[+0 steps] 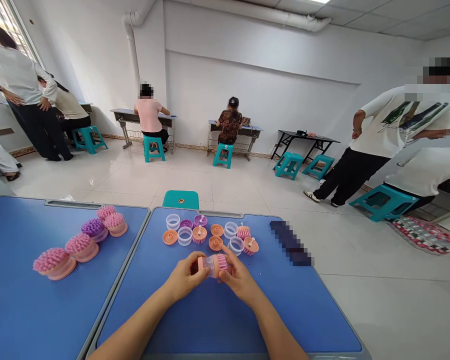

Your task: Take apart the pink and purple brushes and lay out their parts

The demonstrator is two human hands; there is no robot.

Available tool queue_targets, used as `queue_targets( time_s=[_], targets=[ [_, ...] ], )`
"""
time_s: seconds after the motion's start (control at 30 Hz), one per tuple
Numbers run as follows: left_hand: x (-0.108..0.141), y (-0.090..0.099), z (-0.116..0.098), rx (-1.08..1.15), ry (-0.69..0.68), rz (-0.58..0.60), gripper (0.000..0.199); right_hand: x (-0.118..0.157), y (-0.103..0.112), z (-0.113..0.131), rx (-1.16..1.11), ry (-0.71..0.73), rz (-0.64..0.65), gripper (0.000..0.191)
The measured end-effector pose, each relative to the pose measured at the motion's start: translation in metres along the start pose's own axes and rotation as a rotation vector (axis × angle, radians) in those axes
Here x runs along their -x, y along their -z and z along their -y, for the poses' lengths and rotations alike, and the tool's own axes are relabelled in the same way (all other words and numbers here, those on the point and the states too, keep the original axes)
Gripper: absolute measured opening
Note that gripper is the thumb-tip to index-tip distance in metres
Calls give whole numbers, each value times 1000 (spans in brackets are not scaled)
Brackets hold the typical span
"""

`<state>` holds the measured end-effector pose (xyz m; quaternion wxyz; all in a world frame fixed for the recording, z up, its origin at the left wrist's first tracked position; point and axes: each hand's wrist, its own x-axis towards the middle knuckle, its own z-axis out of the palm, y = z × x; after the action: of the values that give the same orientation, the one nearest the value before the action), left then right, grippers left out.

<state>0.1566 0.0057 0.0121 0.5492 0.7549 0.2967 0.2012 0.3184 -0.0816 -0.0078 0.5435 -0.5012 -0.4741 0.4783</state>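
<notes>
Pink bristled brush head [214, 265] with a clear plastic collar [207, 265] is clasped between the left hand [185, 277] at the collar and the right hand [240, 277] at the bristles, long axis crosswise above the blue tabletop [217, 320].

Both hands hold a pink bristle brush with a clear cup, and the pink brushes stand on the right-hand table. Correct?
No: the head view shows the pink brushes on the left-hand table, not the right. The left hand and right hand do hold the pink bristle brush with a clear cup.
</notes>
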Motion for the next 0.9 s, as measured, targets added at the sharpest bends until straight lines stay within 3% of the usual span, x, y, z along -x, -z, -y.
queue_targets(
  time_s=[0.17, 0.43, 0.7, 0.9],
  targets=[
    [0, 0, 0, -17, -1, 6, 29, -2, -1, -3, 41, -59, -15, 56],
    [1, 2, 0, 61, 79, 47, 32, 3, -1, 6, 138, 36, 1, 42],
    [-1, 0, 9, 415, 382, 157, 52, 6, 1, 6, 260, 262, 5, 40],
    [-2, 4, 7, 541, 451, 131, 53, 6, 9, -1, 203, 250, -53, 34]
  ],
)
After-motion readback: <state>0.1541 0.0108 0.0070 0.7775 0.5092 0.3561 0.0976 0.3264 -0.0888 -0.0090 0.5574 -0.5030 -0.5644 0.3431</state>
